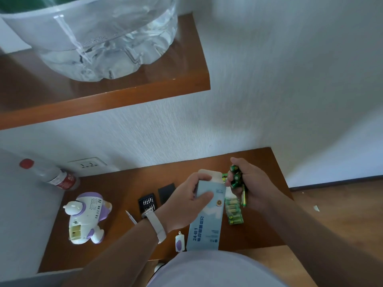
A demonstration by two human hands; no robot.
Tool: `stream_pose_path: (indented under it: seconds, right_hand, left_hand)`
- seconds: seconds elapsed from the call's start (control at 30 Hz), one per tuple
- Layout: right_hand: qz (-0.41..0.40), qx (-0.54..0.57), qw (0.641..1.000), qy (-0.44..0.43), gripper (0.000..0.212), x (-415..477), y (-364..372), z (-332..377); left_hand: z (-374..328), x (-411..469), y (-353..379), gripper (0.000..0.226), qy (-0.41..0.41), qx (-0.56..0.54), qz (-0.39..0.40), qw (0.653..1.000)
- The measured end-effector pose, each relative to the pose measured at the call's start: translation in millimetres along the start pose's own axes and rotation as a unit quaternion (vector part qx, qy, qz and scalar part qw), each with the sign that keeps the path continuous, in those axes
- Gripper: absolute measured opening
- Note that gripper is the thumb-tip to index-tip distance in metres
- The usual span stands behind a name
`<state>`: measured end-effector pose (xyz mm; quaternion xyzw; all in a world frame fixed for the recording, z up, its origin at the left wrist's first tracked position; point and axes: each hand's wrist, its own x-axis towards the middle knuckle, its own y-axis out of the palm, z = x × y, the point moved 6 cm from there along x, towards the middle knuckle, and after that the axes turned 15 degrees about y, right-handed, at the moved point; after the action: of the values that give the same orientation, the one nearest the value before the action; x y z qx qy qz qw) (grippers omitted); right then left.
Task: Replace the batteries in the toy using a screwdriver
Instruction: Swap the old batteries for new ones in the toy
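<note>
A white and purple toy (pixel 87 218) lies on the wooden table (pixel 116 189) at the left, its open battery bay showing yellow. My left hand (pixel 187 201) grips the top of a long light-blue battery box (pixel 207 220) whose flap is open. My right hand (pixel 251 184) holds several green batteries (pixel 235 177) beside the box opening. More green batteries in a pack (pixel 234 210) lie on the table under that hand. A thin screwdriver (pixel 131 217) lies by my left wrist. The toy's small white and purple cover (pixel 179 242) lies near the table's front edge.
A black case of screwdriver bits (pixel 147 203) and its black lid (pixel 166 192) lie behind my left wrist. A plastic bottle with a red cap (pixel 52 176) lies at the back left under a wall socket (pixel 87 163). A shelf with a big water jug (pixel 103 38) hangs above.
</note>
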<state>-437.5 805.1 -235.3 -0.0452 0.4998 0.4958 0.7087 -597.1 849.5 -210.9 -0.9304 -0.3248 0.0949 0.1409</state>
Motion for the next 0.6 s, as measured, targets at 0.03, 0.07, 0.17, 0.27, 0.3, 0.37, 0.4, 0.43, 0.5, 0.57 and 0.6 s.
stream_pose_path:
  seconds: [0.03, 0.07, 0.17, 0.27, 0.3, 0.37, 0.4, 0.43, 0.5, 0.57, 0.6]
  right_hand:
    - [-0.007, 0.0, 1.0, 0.0, 0.021, 0.5, 1.8, 3.0]
    - [-0.01, 0.002, 1.0, 0.002, 0.02, 1.9, 3.9, 5.1]
    - [-0.043, -0.04, 0.998, -0.018, 0.02, 5.7, 7.9, 11.8]
    - [-0.077, -0.115, 0.988, -0.063, 0.02, 8.2, 11.5, 19.5]
    - [-0.078, -0.127, 0.987, -0.066, 0.02, 8.7, 12.9, 20.9]
    - [-0.079, -0.166, 0.98, -0.076, 0.02, 9.6, 16.3, 24.1]
    - [-0.079, -0.189, 0.975, -0.083, 0.02, 10.1, 17.9, 25.6]
    - [-0.081, -0.208, 0.971, -0.089, 0.02, 10.0, 19.2, 26.7]
    - [-0.093, -0.234, 0.963, -0.098, 0.022, 11.2, 19.6, 28.0]
    - [-0.103, -0.256, 0.956, -0.095, 0.027, 12.3, 18.5, 27.7]
    - [-0.104, -0.274, 0.951, -0.093, 0.029, 13.1, 18.4, 27.2]
  left_hand:
    - [0.4, 1.5, 1.0, 0.025, 0.0, 0.0, 0.002, 1.0]
    - [1.3, 2.8, 2.3, 0.025, -0.001, -0.001, 0.004, 1.0]
    - [4.2, 6.8, 6.0, 0.028, -0.008, 0.01, 0.015, 1.0]
    - [8.4, 11.9, 4.2, 0.033, -0.015, 0.001, 0.007, 1.0]
    - [9.3, 13.5, 2.9, 0.033, -0.016, -0.005, 0.005, 1.0]
    - [10.9, 16.3, 1.0, 0.032, -0.016, -0.016, 0.003, 1.0]
    - [11.7, 17.5, 0.8, 0.031, -0.015, -0.021, 0.003, 1.0]
    - [12.4, 18.5, 1.0, 0.03, -0.014, -0.026, 0.002, 1.0]
    - [13.0, 20.2, 1.2, 0.03, -0.009, -0.034, -0.001, 0.999]
    - [13.5, 20.9, 1.5, 0.03, -0.002, -0.035, -0.005, 0.999]
    - [14.2, 21.1, 1.6, 0.03, 0.002, -0.035, -0.006, 0.999]
